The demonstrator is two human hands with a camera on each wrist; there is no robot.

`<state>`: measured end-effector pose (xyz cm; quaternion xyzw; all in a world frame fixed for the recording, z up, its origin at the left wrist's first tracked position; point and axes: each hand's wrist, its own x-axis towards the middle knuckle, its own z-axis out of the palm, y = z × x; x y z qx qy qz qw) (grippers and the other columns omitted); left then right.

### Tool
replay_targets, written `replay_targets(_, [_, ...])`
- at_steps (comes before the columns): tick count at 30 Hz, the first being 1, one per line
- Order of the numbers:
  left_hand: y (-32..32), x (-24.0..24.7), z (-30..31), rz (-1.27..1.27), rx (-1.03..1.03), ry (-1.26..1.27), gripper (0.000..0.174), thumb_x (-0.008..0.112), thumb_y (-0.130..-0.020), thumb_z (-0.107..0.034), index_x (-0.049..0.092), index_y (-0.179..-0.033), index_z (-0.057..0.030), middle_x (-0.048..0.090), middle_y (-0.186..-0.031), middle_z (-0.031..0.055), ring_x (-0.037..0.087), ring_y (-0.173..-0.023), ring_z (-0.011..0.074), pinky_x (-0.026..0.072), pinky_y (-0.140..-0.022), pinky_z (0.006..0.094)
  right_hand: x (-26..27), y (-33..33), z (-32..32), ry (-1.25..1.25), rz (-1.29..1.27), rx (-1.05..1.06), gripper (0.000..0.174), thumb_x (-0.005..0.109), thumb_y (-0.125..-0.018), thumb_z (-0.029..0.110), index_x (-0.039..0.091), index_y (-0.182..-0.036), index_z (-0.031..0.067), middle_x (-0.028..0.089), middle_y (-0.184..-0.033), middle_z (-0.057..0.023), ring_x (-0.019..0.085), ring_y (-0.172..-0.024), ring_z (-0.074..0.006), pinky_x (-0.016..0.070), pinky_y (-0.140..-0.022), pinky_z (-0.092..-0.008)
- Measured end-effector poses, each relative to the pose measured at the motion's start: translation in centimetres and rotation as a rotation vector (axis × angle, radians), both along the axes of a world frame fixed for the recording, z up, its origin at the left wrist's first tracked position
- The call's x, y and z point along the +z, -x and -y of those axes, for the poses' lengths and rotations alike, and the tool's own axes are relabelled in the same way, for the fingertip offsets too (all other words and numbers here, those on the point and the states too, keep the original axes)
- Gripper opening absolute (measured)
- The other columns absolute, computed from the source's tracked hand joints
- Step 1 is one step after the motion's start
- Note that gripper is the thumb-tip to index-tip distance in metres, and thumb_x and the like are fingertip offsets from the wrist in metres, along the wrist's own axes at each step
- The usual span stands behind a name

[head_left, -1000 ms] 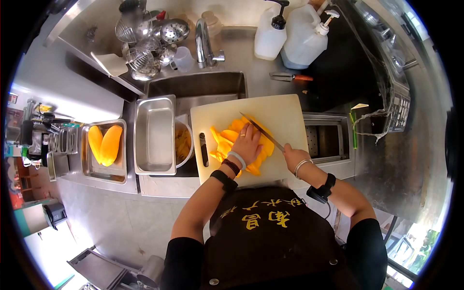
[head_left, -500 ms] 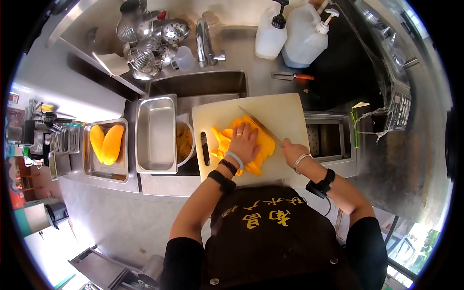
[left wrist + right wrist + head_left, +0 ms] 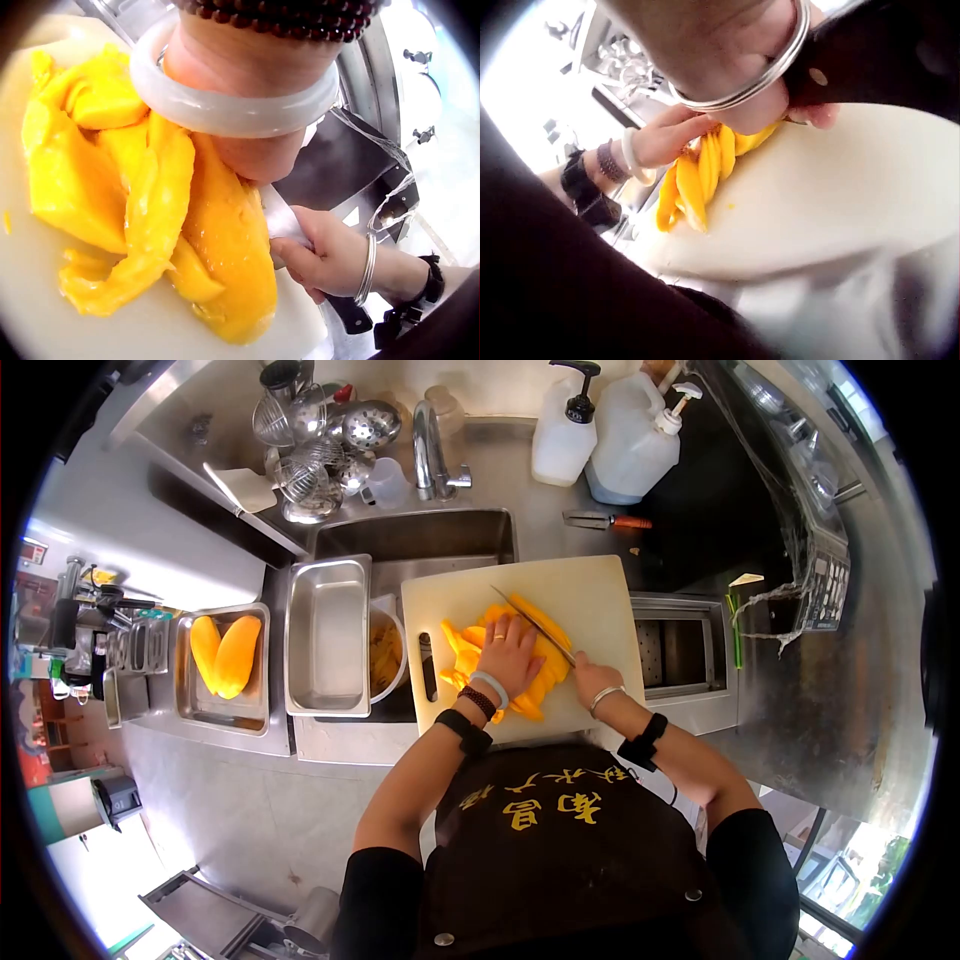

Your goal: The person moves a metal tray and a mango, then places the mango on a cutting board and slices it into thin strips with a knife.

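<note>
Cut mango pieces (image 3: 545, 685) lie heaped on a white cutting board (image 3: 600, 585). My left hand (image 3: 510, 660) rests on the heap with its fingers extended, pressing it from above. In my right hand (image 3: 598, 685) is a knife (image 3: 545, 628), gripped by the handle, its blade slanting away to the upper left beside the left fingers. A strip of mango shows on the blade's right side. The left wrist view gives the glossy slices (image 3: 229, 247) close up, with the dark handle end (image 3: 351, 315) below the right hand. My right palm hides most of the knife in the right wrist view.
Left of the board stand an empty steel pan (image 3: 328, 630), a white tub (image 3: 400, 670) with yellow scraps, and a tray (image 3: 250, 720) bearing two peeled yellow fruits. Behind are the sink (image 3: 410, 540) and tap (image 3: 428, 450). An orange-handled peeler-like tool (image 3: 610, 520) lies at the back right.
My right hand has drawn slightly left with the knife. The blade has shifted from the heap's right edge into the mango, leaving a strip to its right. The left hand stays on the heap.
</note>
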<state>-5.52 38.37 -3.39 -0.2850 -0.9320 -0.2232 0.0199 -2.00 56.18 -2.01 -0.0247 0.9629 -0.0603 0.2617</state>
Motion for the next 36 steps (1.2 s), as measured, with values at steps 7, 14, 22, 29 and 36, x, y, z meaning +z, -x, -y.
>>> replay_targets(7, [-1.3, -0.3, 0.2, -0.016, 0.032, -0.019, 0.042, 0.05, -0.074, -0.028, 0.043, -0.109, -0.0041, 0.039, -0.11, 0.0205, 0.034, -0.108, 0.0346, 0.023, -0.094, 0.0477, 4.1, -0.2, -0.9, 0.055, 0.013, 0.024, 0.02, 0.041, -0.083, 0.022, 0.038, -0.088, 0.0027, 0.055, -0.063, -0.0188, 0.055, -0.061, -0.0355, 0.0423, -0.057, -0.044])
replay_targets(14, [-1.3, -0.3, 0.1, -0.036, 0.06, -0.022, 0.042, 0.049, -0.075, -0.028, 0.042, -0.111, -0.0077, 0.038, -0.111, 0.0208, 0.034, -0.108, 0.0349, 0.0229, -0.094, 0.0485, 4.7, -1.3, -0.5, -0.005, 0.069, 0.032, 0.017, 0.04, -0.083, 0.019, 0.038, -0.087, 0.0021, 0.056, -0.065, -0.0188, 0.056, -0.062, -0.0347, 0.0435, -0.057, -0.0429])
replay_targets(22, [-1.1, -0.6, 0.0, 0.0, 0.045, 0.005, 0.043, 0.044, -0.077, -0.033, 0.043, -0.112, -0.0071, 0.038, -0.115, 0.0235, 0.032, -0.11, 0.0374, 0.0204, -0.095, 0.0497, 3.4, -1.3, 0.1, -0.063, 0.12, 0.004, 0.015, 0.037, -0.083, 0.015, 0.038, -0.089, 0.0016, 0.058, -0.069, -0.0195, 0.058, -0.068, -0.0337, 0.0452, -0.06, -0.0419])
replay_targets(29, [-1.2, -0.4, 0.1, -0.047, 0.071, -0.018, 0.041, 0.047, -0.076, -0.029, 0.043, -0.112, -0.0078, 0.038, -0.112, 0.0217, 0.034, -0.108, 0.0365, 0.0226, -0.094, 0.0493, 0.1, -0.1, 0.4, -0.016, 0.038, 0.0, 0.022, 0.041, -0.082, 0.019, 0.038, -0.095, 0.0018, 0.057, -0.068, -0.0196, 0.057, -0.066, -0.0344, 0.0435, -0.059, -0.0436])
replay_targets(36, [-1.8, -1.0, 0.4, -0.026, 0.059, -0.011, 0.043, 0.044, -0.078, -0.032, 0.043, -0.112, -0.0066, 0.037, -0.115, 0.0228, 0.032, -0.111, 0.0362, 0.02, -0.095, 0.0503, 4.4, -0.2, 0.0, -0.007, 0.03, 0.073, 0.02, 0.04, -0.083, 0.021, 0.039, -0.091, 0.0027, 0.057, -0.065, -0.0176, 0.057, -0.061, -0.0337, 0.0442, -0.057, -0.0417])
